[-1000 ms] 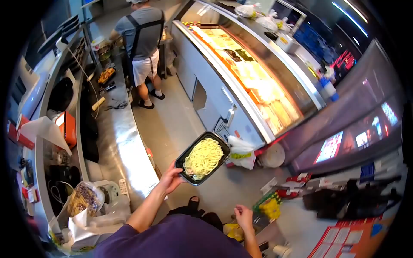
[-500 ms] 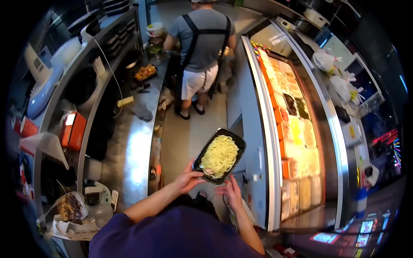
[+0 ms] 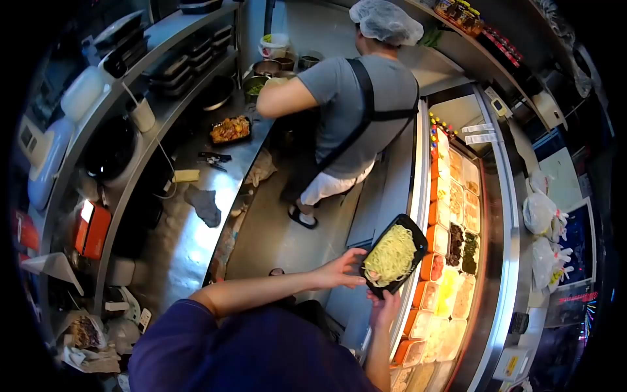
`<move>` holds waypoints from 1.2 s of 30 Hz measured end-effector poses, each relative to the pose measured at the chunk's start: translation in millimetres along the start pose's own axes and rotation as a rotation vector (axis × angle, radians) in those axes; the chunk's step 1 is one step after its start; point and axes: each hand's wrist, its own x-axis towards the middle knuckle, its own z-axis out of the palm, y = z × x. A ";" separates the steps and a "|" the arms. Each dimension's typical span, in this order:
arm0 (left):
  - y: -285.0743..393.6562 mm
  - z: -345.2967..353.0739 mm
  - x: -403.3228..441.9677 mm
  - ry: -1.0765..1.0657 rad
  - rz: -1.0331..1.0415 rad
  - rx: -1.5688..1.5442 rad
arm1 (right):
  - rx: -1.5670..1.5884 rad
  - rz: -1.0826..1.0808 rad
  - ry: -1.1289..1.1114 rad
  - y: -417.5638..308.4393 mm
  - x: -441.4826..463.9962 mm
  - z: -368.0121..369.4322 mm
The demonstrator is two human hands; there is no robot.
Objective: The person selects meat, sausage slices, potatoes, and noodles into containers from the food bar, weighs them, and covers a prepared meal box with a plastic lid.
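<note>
A black rectangular tray of pale yellow noodles [image 3: 394, 252] is tilted in front of me, over the near edge of the lit food display. My left hand [image 3: 343, 270] grips its left side, fingers along the rim. Below its lower corner is my right hand [image 3: 384, 309], with its fingertips against the tray; part of them is hidden behind it. Beyond the tray, the display [image 3: 450, 287] holds rows of containers with different fillings, some white, yellow, dark and green.
A co-worker [image 3: 366, 104] in a hairnet and apron stands ahead at the steel counter [image 3: 176, 245]. On that counter lie a black tray of browned food [image 3: 230, 130] and a grey cloth [image 3: 203, 205]. Plastic bags [image 3: 543, 261] stand at the right. Shelves line the left.
The view has turned and moved closer to the co-worker. The noodle tray is now beside the display, and my right hand has come up to its lower corner.
</note>
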 end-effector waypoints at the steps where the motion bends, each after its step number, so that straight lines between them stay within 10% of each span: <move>1: 5.8 1.6 11.2 -0.001 -0.039 0.023 | -0.007 0.025 0.002 -17.7 10.9 -1.8; 14: -47.4 -22.7 66.2 0.405 -0.299 0.248 | 0.049 0.078 -0.084 -54.0 115.0 -114.2; 36: -60.6 30.6 154.3 0.241 -0.444 0.393 | 0.066 0.091 -0.115 -53.9 100.4 -182.1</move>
